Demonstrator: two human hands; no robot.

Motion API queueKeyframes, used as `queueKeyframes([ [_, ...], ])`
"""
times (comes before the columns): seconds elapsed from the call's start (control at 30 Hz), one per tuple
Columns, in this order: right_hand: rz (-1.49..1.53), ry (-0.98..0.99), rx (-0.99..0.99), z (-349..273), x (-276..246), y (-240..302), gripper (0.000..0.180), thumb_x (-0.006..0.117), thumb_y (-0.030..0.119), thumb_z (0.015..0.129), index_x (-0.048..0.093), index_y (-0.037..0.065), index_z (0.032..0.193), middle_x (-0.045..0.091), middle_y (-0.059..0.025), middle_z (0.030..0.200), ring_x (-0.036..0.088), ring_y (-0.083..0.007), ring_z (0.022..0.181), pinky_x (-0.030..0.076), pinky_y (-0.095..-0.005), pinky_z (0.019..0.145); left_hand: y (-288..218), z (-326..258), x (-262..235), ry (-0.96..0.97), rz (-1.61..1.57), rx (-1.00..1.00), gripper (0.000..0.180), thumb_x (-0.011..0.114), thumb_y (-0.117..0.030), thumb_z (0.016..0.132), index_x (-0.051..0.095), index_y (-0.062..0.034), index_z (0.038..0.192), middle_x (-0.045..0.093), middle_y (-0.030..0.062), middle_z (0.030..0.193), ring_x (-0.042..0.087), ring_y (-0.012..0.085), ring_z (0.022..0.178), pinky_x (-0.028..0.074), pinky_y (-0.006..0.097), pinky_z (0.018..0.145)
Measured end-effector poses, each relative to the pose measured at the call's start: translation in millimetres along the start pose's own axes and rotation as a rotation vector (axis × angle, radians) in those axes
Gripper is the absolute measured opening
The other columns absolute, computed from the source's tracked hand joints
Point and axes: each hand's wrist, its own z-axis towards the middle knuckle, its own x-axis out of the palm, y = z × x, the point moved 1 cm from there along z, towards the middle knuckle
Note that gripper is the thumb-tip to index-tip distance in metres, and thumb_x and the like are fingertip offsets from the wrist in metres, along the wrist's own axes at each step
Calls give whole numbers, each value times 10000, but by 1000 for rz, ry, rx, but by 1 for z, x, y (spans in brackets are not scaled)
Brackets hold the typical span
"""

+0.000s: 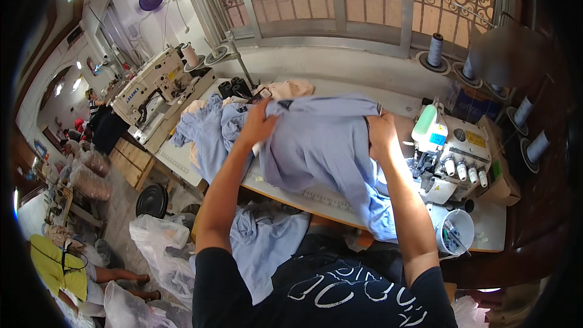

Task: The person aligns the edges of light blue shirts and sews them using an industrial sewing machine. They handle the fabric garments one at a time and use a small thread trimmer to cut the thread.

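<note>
A light blue garment (316,146) is stretched between my two hands, its upper band running from one to the other. My left hand (258,124) grips the band's left end, close to a small dark patch on the cloth. At the other end my right hand (381,135) is closed on the band, near the overlock sewing machine (458,152). The garment's lower part drapes over the table's front edge. To the left of my left hand lies a pile of light blue cloth (209,121). More blue cloth (261,243) hangs over my lap.
A second sewing machine (152,94) stands at the left. Thread cones (435,50) stand at the back right. A white bucket (455,232) with small tools sits at the table's right front. Clear plastic bags (161,246) and a person in yellow (57,267) are at the lower left.
</note>
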Motion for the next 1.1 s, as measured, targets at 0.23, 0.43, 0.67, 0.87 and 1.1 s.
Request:
queueKeyframes([
  [0.23, -271, 55, -450, -54, -18, 30, 230, 533, -18, 796, 537, 6, 1025, 557, -58, 716, 499, -167, 535, 452, -321, 499, -58, 60, 5, -343, 156, 303, 474, 529, 26, 551, 523, -60, 1017, 589, 151, 890, 517, 380, 831, 374, 404, 782],
  [0.43, -1476, 435, -582, -142, -72, -37, 361, 629, 48, 648, 554, 68, 1000, 510, -182, 954, 581, -344, 694, 492, -439, 609, -5, -105, 46, 537, 405, 360, 648, 605, 20, 503, 599, -227, 1102, 451, 58, 1181, 379, 292, 1166, 248, 514, 925],
  [0.67, -1491, 512, -133, -153, -136, -53, 494, 590, 44, 656, 594, 145, 1140, 460, -225, 1199, 569, -409, 969, 500, -440, 781, -35, -135, 36, 847, 232, 158, 481, 607, -87, 540, 653, -154, 1015, 486, 102, 1219, 379, 324, 1193, 268, 523, 926],
  [0.87, -1082, 303, -433, -148, -117, -37, 334, 562, 28, 644, 611, 17, 975, 572, -204, 941, 590, -364, 833, 492, -404, 727, -65, -107, 74, 726, -145, 103, 150, 587, -73, 731, 602, -28, 874, 582, 110, 944, 533, 295, 925, 405, 370, 826],
  [1.1, -1434, 214, -58, -111, -83, -102, 289, 634, 215, 752, 577, -9, 925, 613, -244, 880, 616, -404, 782, 495, -468, 702, -43, -107, 120, 683, 79, 354, 243, 625, -52, 700, 579, -30, 938, 570, 125, 989, 512, 314, 995, 409, 372, 851],
])
